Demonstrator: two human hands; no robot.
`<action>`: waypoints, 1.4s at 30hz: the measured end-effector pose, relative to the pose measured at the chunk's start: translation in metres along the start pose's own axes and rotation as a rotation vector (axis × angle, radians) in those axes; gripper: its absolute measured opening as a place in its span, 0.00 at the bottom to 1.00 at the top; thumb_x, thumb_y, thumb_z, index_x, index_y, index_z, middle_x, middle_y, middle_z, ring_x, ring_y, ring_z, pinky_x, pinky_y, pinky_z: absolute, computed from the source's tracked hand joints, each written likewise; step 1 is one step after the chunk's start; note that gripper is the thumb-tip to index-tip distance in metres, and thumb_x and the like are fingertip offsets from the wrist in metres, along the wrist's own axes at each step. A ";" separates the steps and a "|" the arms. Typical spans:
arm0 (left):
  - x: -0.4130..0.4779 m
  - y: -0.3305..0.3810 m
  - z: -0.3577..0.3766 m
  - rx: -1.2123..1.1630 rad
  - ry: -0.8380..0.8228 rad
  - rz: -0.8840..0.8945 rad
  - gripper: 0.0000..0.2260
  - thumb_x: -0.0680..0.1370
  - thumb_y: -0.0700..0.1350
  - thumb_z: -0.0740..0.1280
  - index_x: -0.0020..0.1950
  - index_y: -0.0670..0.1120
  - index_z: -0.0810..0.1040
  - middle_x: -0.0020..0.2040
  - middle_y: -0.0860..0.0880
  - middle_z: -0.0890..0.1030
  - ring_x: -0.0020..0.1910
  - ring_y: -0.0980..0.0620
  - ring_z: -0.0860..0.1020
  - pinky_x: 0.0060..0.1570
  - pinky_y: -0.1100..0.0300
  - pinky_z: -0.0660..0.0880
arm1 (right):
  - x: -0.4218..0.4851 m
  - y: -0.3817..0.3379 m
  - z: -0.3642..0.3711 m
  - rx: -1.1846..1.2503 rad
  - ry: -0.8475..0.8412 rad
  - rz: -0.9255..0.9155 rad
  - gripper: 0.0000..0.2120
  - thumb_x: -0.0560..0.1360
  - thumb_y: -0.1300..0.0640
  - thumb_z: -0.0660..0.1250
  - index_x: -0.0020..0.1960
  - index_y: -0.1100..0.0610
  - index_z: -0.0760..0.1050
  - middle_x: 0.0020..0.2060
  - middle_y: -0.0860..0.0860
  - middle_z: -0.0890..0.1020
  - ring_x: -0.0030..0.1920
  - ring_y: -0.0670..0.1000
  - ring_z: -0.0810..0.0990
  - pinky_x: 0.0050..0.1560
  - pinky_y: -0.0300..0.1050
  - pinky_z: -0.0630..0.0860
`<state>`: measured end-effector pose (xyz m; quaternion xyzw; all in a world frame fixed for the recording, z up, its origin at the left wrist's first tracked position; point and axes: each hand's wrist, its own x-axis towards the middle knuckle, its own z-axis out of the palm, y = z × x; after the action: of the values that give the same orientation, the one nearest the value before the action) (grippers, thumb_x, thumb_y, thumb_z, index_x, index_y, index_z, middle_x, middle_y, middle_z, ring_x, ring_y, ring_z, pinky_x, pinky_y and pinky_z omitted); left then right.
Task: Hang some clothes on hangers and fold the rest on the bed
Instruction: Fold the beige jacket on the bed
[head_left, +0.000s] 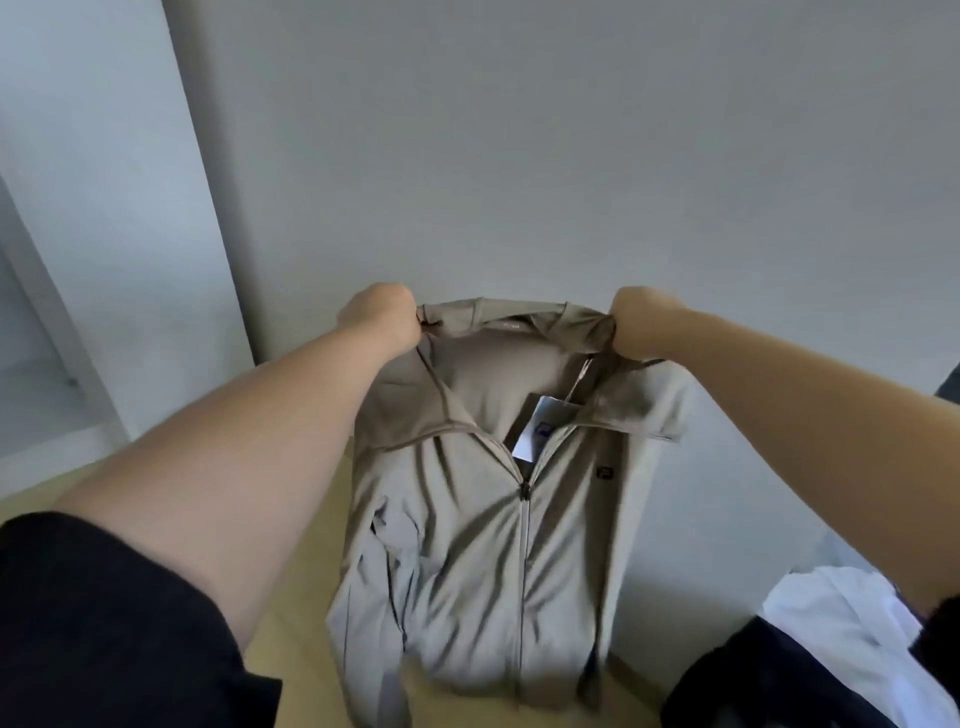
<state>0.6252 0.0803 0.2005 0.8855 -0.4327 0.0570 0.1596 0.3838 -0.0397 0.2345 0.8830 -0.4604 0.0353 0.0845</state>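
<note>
Taupe stretch fabric is bunched inside both fists: the left hand (382, 318) and the right hand (643, 323) each curl their fingers over the top edge of the jacket (467, 530), at what looks like its hood or high collar. The knuckles face the camera, so the fingertips are hidden behind the cloth. Between the hands the edge is drawn fairly taut, and the jacket hangs from it in front of the pale wall (519, 156), front side toward the person. It is zipped to the zip pull (524, 491), with a paper tag (535, 431) showing in the open neck. Its lower part is creased and reaches down to a yellowish surface (306, 571), probably the bed. To the right lie a white garment (841, 623) and a dark garment (727, 680). The step appears to be holding one piece up to straighten and judge it. No hanger is in view, so the next move calls either for freeing a hand to fetch one or for lowering the jacket flat, front down, to fold it.
</note>
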 end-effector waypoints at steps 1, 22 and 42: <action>-0.012 0.005 -0.004 0.024 0.042 -0.027 0.09 0.77 0.42 0.64 0.53 0.40 0.80 0.53 0.40 0.80 0.53 0.38 0.78 0.44 0.55 0.71 | -0.011 0.005 -0.004 0.011 0.050 0.045 0.10 0.72 0.64 0.61 0.32 0.60 0.67 0.31 0.55 0.72 0.38 0.58 0.75 0.37 0.44 0.70; -0.266 0.202 -0.263 0.469 0.650 0.570 0.11 0.80 0.40 0.58 0.57 0.45 0.78 0.54 0.44 0.82 0.55 0.41 0.79 0.49 0.55 0.72 | -0.341 0.185 -0.221 0.028 0.757 0.440 0.07 0.71 0.70 0.58 0.38 0.60 0.66 0.38 0.59 0.77 0.37 0.60 0.72 0.36 0.47 0.67; -0.364 0.369 -0.097 0.139 -0.138 0.494 0.09 0.76 0.42 0.59 0.53 0.48 0.76 0.54 0.47 0.77 0.53 0.46 0.76 0.45 0.58 0.69 | -0.472 0.312 -0.104 -0.152 0.053 0.798 0.05 0.69 0.62 0.61 0.36 0.56 0.73 0.31 0.50 0.76 0.32 0.52 0.72 0.34 0.42 0.65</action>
<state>0.1145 0.1728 0.2908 0.7637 -0.6405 0.0633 0.0497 -0.1406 0.1846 0.3075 0.6248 -0.7660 0.0540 0.1413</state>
